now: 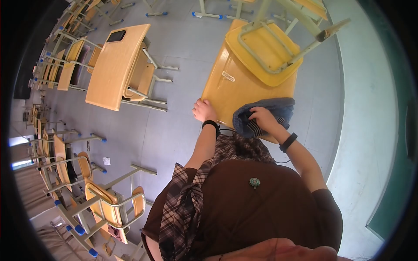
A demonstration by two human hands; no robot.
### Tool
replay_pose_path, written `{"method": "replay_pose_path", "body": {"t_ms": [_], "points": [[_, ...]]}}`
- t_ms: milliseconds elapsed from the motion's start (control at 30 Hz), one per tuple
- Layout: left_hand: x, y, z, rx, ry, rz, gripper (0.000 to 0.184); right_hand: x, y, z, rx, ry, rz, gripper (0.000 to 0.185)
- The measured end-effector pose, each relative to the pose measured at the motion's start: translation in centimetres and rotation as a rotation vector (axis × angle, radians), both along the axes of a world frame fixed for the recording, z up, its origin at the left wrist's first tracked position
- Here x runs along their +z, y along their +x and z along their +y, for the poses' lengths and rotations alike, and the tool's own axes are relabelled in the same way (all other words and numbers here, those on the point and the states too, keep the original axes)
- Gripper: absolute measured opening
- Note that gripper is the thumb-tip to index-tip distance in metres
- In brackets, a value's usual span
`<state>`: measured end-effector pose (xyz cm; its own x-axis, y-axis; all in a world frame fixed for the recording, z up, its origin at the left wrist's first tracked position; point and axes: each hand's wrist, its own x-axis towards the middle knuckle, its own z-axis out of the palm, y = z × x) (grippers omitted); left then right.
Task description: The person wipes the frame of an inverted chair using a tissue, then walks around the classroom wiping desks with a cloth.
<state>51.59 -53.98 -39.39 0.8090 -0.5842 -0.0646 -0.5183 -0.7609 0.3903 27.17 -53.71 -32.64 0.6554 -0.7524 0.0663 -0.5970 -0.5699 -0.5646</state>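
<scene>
A yellow school desk (pixel 217 87) stands right in front of me, with an upturned chair (pixel 237 48) resting seat-down on its far part. My left hand (pixel 203 110) has its fingers curled at the desk's near left edge. Under my right hand (pixel 263 118) a bunched blue-grey cloth (pixel 278 104) with light stripes lies at the near right corner; the fingers press and grip it, and some fingertips are hidden in its folds. A small whitish strip (pixel 228 76) is on the desktop.
To the left is another desk (pixel 115 71) with a dark phone-like object (pixel 116 35) on it. A toppled-looking chair (pixel 109 204) and more desks fill the lower left. A pale wall (pixel 357 87) runs along the right, and a paper scrap (pixel 106 161) lies on the floor.
</scene>
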Motion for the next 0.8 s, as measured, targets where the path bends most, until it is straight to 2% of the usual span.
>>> {"method": "replay_pose_path", "body": {"t_ms": [67,167,267,367,467,600,633,733,800], "points": [[0.3,0.0,0.1,-0.004,-0.010,0.016,0.033,-1.3,-1.6,-0.6,-0.142,-0.022,-0.022,0.023],[0.0,0.0,0.0,0.002,0.005,0.011,0.034,-0.6,-2.8,-0.2,-0.208,-0.045,0.286,0.024],[-0.3,-0.1,0.0,0.003,-0.006,-0.001,0.034,-2.5,-3.0,0.8,-0.302,0.051,0.344,0.032],[0.1,-0.1,0.0,-0.002,0.008,0.009,0.033,-0.1,-2.2,0.2,-0.352,-0.044,0.304,0.045],[0.1,-0.2,0.0,0.004,0.017,-0.004,0.033,-1.5,-2.4,-2.5,-0.375,-0.206,0.112,0.051],[-0.5,-0.2,0.1,-0.007,-0.024,-0.035,0.031,-1.8,-1.5,-4.6,-0.342,-0.041,0.194,0.060],[-0.8,-0.2,0.1,-0.001,-0.039,-0.056,0.029,-2.1,-0.9,-4.1,-0.352,0.028,0.392,0.066],[-0.9,-0.1,-0.2,0.006,-0.044,-0.063,0.028,-3.1,0.1,-2.8,-0.326,0.016,0.588,0.066],[-0.7,-0.2,-0.1,0.008,-0.032,-0.052,0.028,-3.8,-0.3,-2.7,-0.319,0.020,0.581,0.066]]}}
